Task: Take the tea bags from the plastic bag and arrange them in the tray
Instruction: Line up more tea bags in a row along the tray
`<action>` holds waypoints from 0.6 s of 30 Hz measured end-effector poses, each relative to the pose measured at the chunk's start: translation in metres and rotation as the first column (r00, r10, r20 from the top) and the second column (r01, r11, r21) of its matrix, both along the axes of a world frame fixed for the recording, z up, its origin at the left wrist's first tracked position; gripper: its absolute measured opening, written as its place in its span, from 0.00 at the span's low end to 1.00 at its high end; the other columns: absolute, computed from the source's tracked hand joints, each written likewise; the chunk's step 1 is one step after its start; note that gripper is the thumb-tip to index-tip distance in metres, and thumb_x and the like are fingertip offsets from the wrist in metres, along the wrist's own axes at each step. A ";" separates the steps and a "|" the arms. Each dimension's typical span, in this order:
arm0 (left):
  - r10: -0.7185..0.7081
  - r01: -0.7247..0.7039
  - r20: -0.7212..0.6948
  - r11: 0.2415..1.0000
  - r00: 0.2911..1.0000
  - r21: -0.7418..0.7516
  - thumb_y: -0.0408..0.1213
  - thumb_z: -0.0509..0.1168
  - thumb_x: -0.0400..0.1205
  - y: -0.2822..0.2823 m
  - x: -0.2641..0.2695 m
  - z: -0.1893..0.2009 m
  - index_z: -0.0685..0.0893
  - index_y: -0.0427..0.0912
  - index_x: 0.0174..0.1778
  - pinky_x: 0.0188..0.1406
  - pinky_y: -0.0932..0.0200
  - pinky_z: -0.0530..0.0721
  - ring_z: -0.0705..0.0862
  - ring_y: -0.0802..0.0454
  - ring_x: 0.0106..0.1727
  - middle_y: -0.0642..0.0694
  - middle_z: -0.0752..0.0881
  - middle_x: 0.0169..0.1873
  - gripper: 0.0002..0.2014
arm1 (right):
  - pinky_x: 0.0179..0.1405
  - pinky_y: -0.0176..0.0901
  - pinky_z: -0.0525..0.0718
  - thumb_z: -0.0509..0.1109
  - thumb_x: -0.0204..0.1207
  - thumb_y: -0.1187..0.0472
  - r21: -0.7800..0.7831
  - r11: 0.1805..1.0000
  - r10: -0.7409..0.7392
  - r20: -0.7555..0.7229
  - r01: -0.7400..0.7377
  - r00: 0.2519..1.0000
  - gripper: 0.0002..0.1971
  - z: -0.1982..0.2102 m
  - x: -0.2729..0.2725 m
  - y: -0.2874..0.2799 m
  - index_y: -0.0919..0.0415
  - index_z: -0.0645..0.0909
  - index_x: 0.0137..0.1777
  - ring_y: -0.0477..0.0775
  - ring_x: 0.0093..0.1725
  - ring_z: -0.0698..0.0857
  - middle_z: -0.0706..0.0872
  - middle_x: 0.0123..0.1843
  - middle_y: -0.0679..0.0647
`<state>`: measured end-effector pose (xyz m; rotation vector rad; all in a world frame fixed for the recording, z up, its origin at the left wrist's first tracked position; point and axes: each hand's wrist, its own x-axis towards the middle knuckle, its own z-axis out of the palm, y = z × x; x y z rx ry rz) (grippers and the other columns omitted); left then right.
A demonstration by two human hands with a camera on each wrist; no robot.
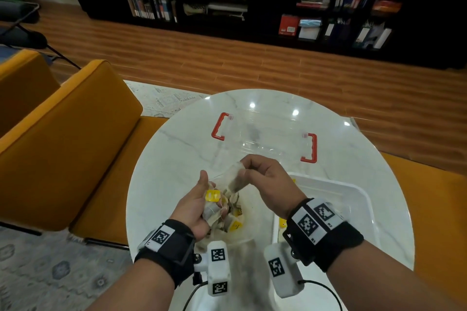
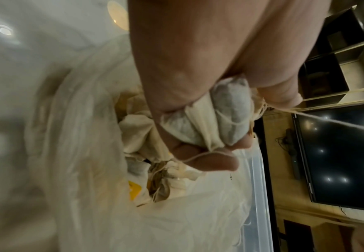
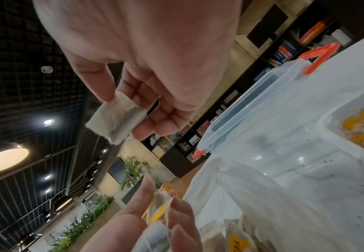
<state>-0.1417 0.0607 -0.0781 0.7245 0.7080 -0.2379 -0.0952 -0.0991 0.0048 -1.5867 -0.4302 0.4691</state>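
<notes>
My left hand [image 1: 209, 197] grips a clump of tea bags [image 1: 213, 209] with a yellow tag [image 1: 213, 195], just above the open clear plastic bag [image 1: 242, 237]. The left wrist view shows the left hand [image 2: 237, 131] curled round the clump [image 2: 230, 109], strings trailing; more tea bags [image 2: 146, 129] lie in the plastic bag [image 2: 86, 153] below. My right hand [image 1: 243, 168] pinches one tea bag [image 1: 233, 178] by its top edge, lifted above the left hand. In the right wrist view the right hand [image 3: 129, 109] holds that bag [image 3: 112, 122]. The white tray [image 1: 353, 192] sits at the right.
A clear lid [image 1: 265, 136] with red handles [image 1: 218, 126] lies at the far side of the round white marble table [image 1: 177, 149]. Some yellow-tagged tea bags [image 3: 362, 129] lie in the tray [image 3: 332, 116]. Orange chairs [image 1: 75, 134] stand to the left.
</notes>
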 end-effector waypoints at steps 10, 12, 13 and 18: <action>-0.083 0.054 0.075 0.942 0.994 0.332 0.53 0.68 0.80 -0.009 -0.007 0.012 0.81 0.35 0.53 0.23 0.58 0.80 0.82 0.48 0.26 0.40 0.83 0.34 0.22 | 0.47 0.58 0.82 0.61 0.71 0.63 0.119 0.989 -0.083 -0.007 0.083 0.997 0.11 0.021 0.009 -0.004 0.72 0.80 0.43 0.60 0.37 0.84 0.86 0.38 0.65; -0.125 0.047 0.139 0.884 0.982 0.465 0.56 0.77 0.69 -0.007 -0.007 0.015 0.85 0.41 0.53 0.31 0.53 0.81 0.85 0.44 0.36 0.43 0.86 0.36 0.25 | 0.50 0.64 0.81 0.61 0.71 0.63 0.125 0.988 -0.087 -0.007 0.087 0.996 0.11 0.023 0.011 -0.007 0.72 0.80 0.42 0.62 0.38 0.83 0.85 0.39 0.67; -0.154 0.038 0.169 0.839 0.974 0.543 0.56 0.79 0.64 -0.006 -0.007 0.019 0.87 0.46 0.51 0.32 0.52 0.81 0.84 0.43 0.39 0.44 0.87 0.37 0.24 | 0.50 0.65 0.80 0.61 0.71 0.63 0.130 0.988 -0.086 -0.010 0.087 0.996 0.11 0.023 0.012 -0.009 0.70 0.81 0.41 0.63 0.39 0.83 0.85 0.39 0.67; -0.393 0.082 0.161 0.534 0.906 0.841 0.55 0.80 0.59 -0.006 0.000 0.043 0.85 0.64 0.53 0.41 0.54 0.88 0.88 0.49 0.40 0.46 0.85 0.43 0.26 | 0.43 0.45 0.82 0.60 0.69 0.62 0.149 0.988 -0.035 -0.030 0.039 0.999 0.08 0.026 0.013 -0.015 0.65 0.80 0.39 0.59 0.40 0.83 0.85 0.39 0.62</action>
